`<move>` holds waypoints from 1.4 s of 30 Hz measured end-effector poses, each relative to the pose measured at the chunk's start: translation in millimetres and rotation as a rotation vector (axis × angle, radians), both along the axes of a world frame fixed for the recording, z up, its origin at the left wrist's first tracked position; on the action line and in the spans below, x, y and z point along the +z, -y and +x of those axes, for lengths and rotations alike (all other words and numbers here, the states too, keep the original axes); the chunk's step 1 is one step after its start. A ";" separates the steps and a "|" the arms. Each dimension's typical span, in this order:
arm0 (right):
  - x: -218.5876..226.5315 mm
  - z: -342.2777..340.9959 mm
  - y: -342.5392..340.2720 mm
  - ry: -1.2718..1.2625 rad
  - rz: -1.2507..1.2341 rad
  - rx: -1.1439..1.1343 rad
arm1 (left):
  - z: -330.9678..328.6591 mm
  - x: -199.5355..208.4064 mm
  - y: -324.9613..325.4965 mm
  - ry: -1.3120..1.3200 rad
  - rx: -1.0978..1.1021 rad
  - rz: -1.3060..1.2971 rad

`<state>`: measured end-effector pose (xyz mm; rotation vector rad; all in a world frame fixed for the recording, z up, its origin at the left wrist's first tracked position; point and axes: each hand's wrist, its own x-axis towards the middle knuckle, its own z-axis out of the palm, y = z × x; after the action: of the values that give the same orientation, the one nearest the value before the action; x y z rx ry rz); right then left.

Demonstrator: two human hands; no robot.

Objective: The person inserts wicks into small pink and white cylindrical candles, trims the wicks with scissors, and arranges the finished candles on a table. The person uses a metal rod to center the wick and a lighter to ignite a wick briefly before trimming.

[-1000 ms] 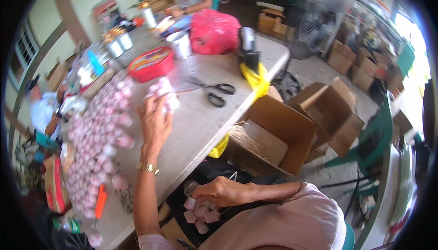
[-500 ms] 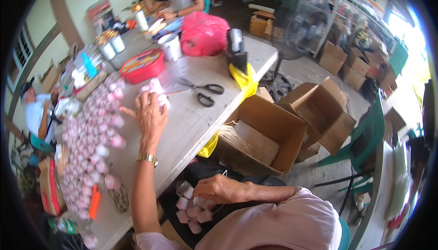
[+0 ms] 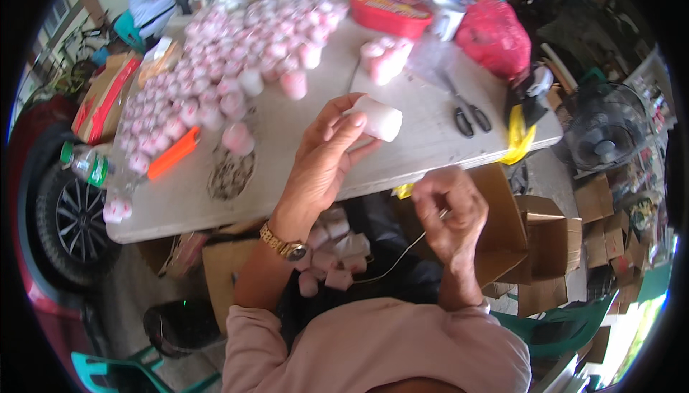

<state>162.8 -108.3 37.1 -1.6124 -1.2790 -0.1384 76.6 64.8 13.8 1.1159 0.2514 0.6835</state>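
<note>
My left hand (image 3: 326, 152), with a gold watch on its wrist, grips a small white cup-like cylinder (image 3: 382, 119) between thumb and fingers, above the table's near edge. To its right my right hand (image 3: 452, 213) is raised with its fingers curled and pinched on a thin white string (image 3: 402, 255). That string trails down to several pale pink and white cylinders (image 3: 337, 249) in my lap; its far end is lost among them. A small cluster of similar pink-white pieces (image 3: 386, 59) stands on the table beyond my left hand. Black-handled scissors (image 3: 466, 117) lie to its right.
Many pink-white pieces (image 3: 237, 55) cover the table's left part, by an orange strip (image 3: 174, 152). A red tub (image 3: 391, 12), a white mug (image 3: 446, 20) and a pink bag (image 3: 495, 38) stand farther back. Open cardboard boxes (image 3: 502, 228) sit right, below the table. Other people sit across.
My left hand has come back from the cluster on the table and now holds one cylinder. My right hand has risen from my lap with the string. The view has turned left.
</note>
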 end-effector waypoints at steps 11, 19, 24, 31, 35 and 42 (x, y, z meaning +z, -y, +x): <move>-4.3 -40.9 -49.7 0.241 0.166 0.030 | -79.3 -24.5 37.7 0.363 -0.027 -0.575; -11.7 -42.6 -51.6 0.332 0.172 0.057 | -81.6 -27.1 41.8 0.357 0.031 -0.455; -13.7 -41.6 -50.0 0.363 0.162 0.056 | -83.3 -27.5 43.7 0.345 0.100 -0.367; -9.0 -45.0 -45.0 0.086 0.012 0.189 | -83.4 -30.7 45.1 0.333 0.174 -0.285; -6.6 -40.5 -39.7 -0.050 -0.083 0.294 | -87.6 -33.8 39.2 0.312 0.212 -0.262; -16.0 -43.9 -47.2 -0.254 -0.033 0.317 | -81.9 -34.3 48.1 0.278 0.221 -0.277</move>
<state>118.9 -61.0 21.1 -1.3831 -1.3217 0.2763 -5.3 16.7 -20.6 0.7240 0.2250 0.9598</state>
